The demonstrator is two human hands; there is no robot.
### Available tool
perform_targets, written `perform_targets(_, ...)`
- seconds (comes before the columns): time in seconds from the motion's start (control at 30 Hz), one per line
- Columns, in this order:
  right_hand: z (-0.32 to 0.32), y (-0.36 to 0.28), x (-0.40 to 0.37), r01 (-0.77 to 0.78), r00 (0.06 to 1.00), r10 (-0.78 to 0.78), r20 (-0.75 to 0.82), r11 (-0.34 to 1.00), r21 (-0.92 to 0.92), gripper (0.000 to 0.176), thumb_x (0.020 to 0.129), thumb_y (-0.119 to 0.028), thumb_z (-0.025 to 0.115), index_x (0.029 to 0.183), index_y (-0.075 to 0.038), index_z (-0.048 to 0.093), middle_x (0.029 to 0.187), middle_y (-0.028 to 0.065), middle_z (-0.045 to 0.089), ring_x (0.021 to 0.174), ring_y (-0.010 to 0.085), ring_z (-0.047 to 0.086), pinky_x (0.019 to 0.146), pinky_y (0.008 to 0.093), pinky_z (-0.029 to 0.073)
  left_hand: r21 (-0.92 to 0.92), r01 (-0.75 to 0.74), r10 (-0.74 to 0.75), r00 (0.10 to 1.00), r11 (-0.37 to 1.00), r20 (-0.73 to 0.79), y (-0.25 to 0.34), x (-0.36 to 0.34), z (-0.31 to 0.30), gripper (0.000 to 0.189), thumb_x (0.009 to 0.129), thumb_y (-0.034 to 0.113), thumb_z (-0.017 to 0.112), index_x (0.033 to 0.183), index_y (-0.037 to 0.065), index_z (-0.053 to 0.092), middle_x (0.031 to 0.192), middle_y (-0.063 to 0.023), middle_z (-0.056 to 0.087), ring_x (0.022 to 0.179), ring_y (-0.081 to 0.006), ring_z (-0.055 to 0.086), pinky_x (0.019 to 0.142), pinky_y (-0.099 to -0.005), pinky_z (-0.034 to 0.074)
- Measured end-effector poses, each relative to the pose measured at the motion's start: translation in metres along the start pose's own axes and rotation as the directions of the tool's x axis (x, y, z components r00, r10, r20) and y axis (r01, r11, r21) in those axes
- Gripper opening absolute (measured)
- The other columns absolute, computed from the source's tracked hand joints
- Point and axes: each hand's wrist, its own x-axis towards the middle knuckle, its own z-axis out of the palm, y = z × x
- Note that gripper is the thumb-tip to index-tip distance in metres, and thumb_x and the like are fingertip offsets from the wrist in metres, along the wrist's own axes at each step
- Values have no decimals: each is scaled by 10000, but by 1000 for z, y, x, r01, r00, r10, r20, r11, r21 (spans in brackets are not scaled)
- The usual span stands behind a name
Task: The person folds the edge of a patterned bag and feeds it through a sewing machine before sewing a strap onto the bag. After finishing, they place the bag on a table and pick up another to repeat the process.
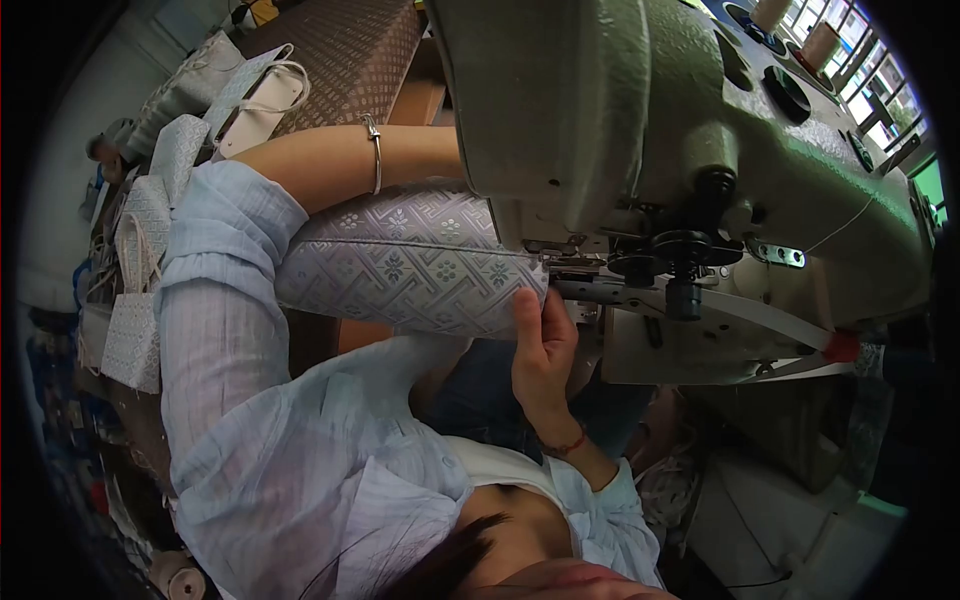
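A silvery lilac brocade fabric piece [420,270] with a geometric flower pattern and a dark line along it lies curved at the sewing machine [560,110]. Its right end meets the presser foot [570,255]. My right hand [545,345] grips that end, thumb on the near face and the fingers partly hidden behind the edge. My left arm, wearing a metal bracelet [376,155], reaches along the far side of the fabric. Behind the machine head my left hand is hidden. From the right, a white binding strip [765,310] runs toward the foot.
Small patterned bags with cord handles [135,335] hang or stand at the left, near a white bag [265,100]. A brown patterned cloth [350,65] covers the surface behind. Thread spools [820,45] stand on top of the machine, near a barred window.
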Motion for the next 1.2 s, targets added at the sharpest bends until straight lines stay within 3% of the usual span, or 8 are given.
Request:
perform_targets(0.03, -2, 1, 0, -2, 1000, 2, -2, 1000, 3, 203, 960, -189, 532, 850, -33, 600, 728, -63, 532, 638, 6, 398, 556, 169, 314, 4, 2, -2, 1000, 1000, -1, 0, 0, -1, 317, 817, 178, 640, 1096, 32, 610, 1042, -124, 622, 949, -239, 590, 807, -346, 479)
perform_targets(0.1, -6, 5, -2, 11, 999, -11, 39, 1000, -9, 222, 973, -200, 509, 1026, -8, 607, 935, -4, 628, 813, 28, 514, 726, 163, 397, 16, 3, -3, 1000, 1000, -11, 0, -2, 0, 318, 817, 178, 639, 1100, 34, 608, 1046, -123, 622, 953, -240, 589, 808, -347, 478)
perform_targets(0.63, -6, -1, -2, -5, 1000, 6, 10, 1000, -27, 259, 967, -226, 521, 1042, 0, 623, 940, 10, 642, 838, 40, 537, 756, 183, 409, 59, 15, -12, 999, 998, -47, 10, -4, 0, 334, 821, 176, 631, 1125, 45, 599, 1072, -121, 615, 981, -247, 582, 822, -348, 474)
perform_targets(0.83, -27, 2, 5, -167, 986, 167, 8, 986, -1, 265, 955, -197, 542, 1073, 26, 620, 966, 30, 647, 844, 58, 557, 780, 195, 424, 69, 22, -19, 999, 997, -46, 11, 0, -1, 340, 822, 175, 628, 1135, 49, 596, 1082, -120, 612, 991, -250, 579, 827, -348, 472)
perform_targets(1.03, -24, -25, 12, -321, 943, 306, 133, 942, 103, 265, 948, -159, 542, 1111, 40, 607, 1016, 44, 649, 887, 99, 589, 826, 212, 436, 92, 28, -25, 999, 995, -38, 15, 3, 2, 346, 823, 175, 625, 1145, 53, 592, 1091, -119, 610, 1002, -253, 576, 832, -349, 471)
perform_targets(1.13, -21, -40, 8, -274, 948, 281, 147, 960, -65, 183, 915, -208, 607, 878, -29, 618, 742, -26, 588, 644, 57, 516, 590, 214, 386, 156, 80, -82, 997, 984, 7, 24, 3, -2, 349, 823, 174, 624, 1150, 55, 590, 1096, -119, 609, 1007, -254, 574, 835, -349, 470)
perform_targets(1.17, -20, -48, 4, -83, 974, 163, 155, 901, -425, 176, 905, -201, 609, 903, -25, 618, 752, 26, 607, 663, 122, 559, 612, 225, 411, 206, 111, -123, 992, 972, 43, 32, 1, -5, 350, 824, 174, 623, 1151, 56, 590, 1098, -118, 608, 1009, -254, 574, 835, -349, 470)
perform_targets(1.2, -21, -54, -1, 105, 978, 63, 201, 683, -723, 177, 895, -193, 611, 927, -20, 619, 762, 79, 626, 682, 187, 602, 635, 236, 435, 263, 148, -175, 981, 953, 81, 46, -2, -10, 351, 824, 174, 623, 1153, 57, 589, 1100, -118, 608, 1011, -255, 573, 836, -349, 469)
